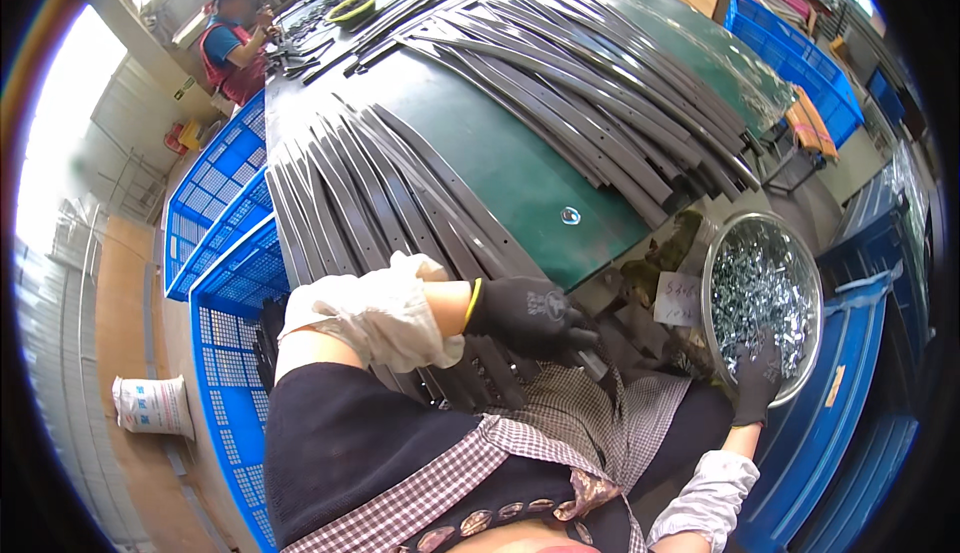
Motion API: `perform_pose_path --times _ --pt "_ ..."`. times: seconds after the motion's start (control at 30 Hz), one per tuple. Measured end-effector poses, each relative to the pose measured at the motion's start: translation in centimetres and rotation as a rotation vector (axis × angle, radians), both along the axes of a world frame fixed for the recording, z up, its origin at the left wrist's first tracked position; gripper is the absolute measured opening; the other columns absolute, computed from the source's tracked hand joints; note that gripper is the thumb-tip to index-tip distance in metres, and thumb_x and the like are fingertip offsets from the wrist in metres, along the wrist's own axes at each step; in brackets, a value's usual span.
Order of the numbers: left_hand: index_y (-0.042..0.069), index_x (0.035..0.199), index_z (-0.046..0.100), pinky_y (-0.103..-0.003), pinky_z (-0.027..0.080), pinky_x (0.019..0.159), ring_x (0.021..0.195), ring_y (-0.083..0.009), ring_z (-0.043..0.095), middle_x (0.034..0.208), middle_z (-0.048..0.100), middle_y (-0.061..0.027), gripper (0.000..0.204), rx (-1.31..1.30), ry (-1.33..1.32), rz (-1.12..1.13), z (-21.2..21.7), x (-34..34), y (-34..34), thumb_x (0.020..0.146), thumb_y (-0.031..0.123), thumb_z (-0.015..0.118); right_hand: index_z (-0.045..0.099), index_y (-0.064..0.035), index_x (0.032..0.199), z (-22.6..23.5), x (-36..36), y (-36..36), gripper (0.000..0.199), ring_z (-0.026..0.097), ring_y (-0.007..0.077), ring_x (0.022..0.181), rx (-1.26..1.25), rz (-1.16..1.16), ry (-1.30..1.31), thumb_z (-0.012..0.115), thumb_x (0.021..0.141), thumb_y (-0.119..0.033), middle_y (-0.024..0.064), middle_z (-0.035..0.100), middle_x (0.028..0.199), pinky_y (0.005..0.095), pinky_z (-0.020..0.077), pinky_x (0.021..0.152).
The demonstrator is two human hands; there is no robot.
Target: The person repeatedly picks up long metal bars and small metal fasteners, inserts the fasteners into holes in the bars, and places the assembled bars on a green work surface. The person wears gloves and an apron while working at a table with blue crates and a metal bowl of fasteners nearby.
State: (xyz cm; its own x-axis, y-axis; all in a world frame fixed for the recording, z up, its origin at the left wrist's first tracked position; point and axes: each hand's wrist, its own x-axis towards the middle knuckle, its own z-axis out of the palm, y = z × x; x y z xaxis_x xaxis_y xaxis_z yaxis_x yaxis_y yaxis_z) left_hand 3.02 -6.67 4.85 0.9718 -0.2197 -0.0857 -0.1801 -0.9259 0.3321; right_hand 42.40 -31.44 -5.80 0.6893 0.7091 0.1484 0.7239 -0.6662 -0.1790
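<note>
My left hand, in a black glove with a yellow cuff, is held in front of my body over the near ends of long dark strips with small holes. Its fingers are curled together beside a small greyish piece; what they hold is hard to make out. My right hand, also in a black glove, reaches into a round metal bowl at the right. Its fingertips dip among many small shiny metal parts, so their grip is hidden.
More dark strips lie across the green table, with a small ring-like item near its edge. Blue crates stand along the left, another blue crate at far right. A person works at the table's far left.
</note>
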Motion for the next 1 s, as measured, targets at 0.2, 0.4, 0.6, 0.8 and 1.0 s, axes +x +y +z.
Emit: perform_pose_path --times 0.2,0.4,0.6,0.8,1.0 --pt "0.010 0.088 0.069 -0.043 0.048 0.077 0.083 -0.0292 0.063 0.086 0.064 -0.0066 0.029 -0.116 -0.258 0.001 -0.5 -3.3 2.3 0.082 0.038 0.074 0.057 -0.0114 0.135 -4.2 2.8 0.3 0.055 0.059 0.0373 0.117 -0.264 -0.087 0.027 0.071 0.087 -0.035 0.0190 0.060 0.126 0.0492 0.0483 0.097" --pt "0.010 0.144 0.047 -0.055 0.035 0.109 0.127 -0.0370 0.051 0.143 0.050 -0.0172 0.077 0.178 -0.471 0.339 -0.8 5.1 11.2 0.081 0.044 0.075 0.069 -0.0047 0.116 -4.7 3.7 -1.6 0.037 0.060 0.0361 0.103 0.047 -0.009 -0.006 0.059 0.096 -0.034 0.0183 0.068 0.106 0.0460 0.0469 0.090" --pt "0.014 0.150 0.038 -0.056 0.026 0.115 0.142 -0.0340 0.036 0.153 0.040 -0.0131 0.094 0.382 -0.467 0.582 -4.0 10.0 16.7 0.071 0.042 0.081 0.073 -0.0027 0.106 -1.6 3.2 -1.0 0.037 0.059 0.0334 0.103 0.123 0.026 -0.059 0.056 0.099 -0.034 0.0148 0.070 0.101 0.0444 0.0455 0.092" --pt "0.012 0.131 0.055 -0.050 0.038 0.107 0.127 -0.0316 0.051 0.131 0.057 -0.0101 0.066 0.429 -0.623 0.426 -6.9 7.6 16.2 0.071 0.027 0.077 0.069 -0.0003 0.098 -2.5 4.4 -1.9 0.034 0.061 0.0265 0.073 0.433 0.013 0.144 0.058 0.100 -0.033 0.0113 0.066 0.081 0.0397 0.0470 0.070" --pt "0.011 0.122 0.060 -0.045 0.050 0.091 0.103 -0.0296 0.062 0.109 0.060 -0.0084 0.043 0.405 -0.610 0.321 -8.7 4.0 13.6 0.079 0.015 0.067 0.067 -0.0014 0.102 -2.2 5.0 -0.9 0.021 0.047 0.0053 0.062 0.709 0.030 0.633 0.057 0.098 -0.020 0.0011 0.066 0.084 0.0229 0.0356 0.056"
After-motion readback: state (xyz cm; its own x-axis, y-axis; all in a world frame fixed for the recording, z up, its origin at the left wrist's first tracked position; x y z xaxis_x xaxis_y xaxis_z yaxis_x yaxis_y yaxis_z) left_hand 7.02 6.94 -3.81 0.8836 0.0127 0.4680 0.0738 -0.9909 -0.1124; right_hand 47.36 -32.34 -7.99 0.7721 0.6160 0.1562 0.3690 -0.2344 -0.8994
